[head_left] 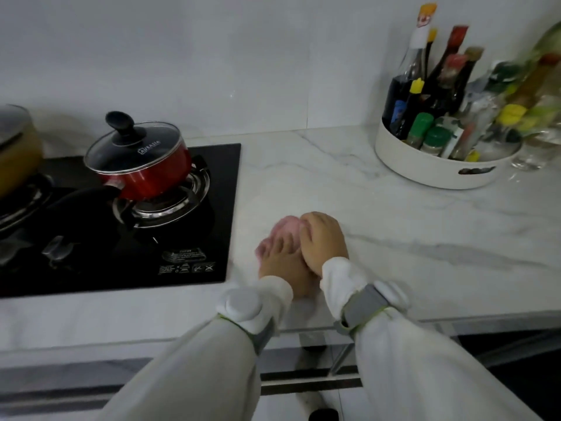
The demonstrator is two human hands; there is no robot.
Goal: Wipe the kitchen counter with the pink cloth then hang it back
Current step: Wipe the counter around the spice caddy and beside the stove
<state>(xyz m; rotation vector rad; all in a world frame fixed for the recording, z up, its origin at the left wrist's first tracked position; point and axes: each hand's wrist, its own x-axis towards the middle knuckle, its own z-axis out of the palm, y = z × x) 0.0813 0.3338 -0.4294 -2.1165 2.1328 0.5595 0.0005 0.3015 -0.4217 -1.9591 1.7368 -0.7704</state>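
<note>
Pressing down together, the left hand (282, 262) and the right hand (323, 241) cover a bunched pink cloth (283, 227) on the white marble counter (394, 214), near its front edge and just right of the black hob (194, 256). The left hand's fingers lie spread and fairly straight over the cloth; the right hand is laid over the back of the left, its fingers curved down onto the cloth's far side. Only a soft, crumpled, pale pink lump shows, peeping out past the fingertips and at the left side of the hands; it is blurred.

On the hob's right burner stands a red pot (145, 174) closed with a glass lid (133, 150) that has a black knob, so its contents are hidden. Toward the counter's back right corner sits a round white tray (425, 171) crowded with upright dark sauce bottles (425, 83) and small green-capped jars (425, 132).
</note>
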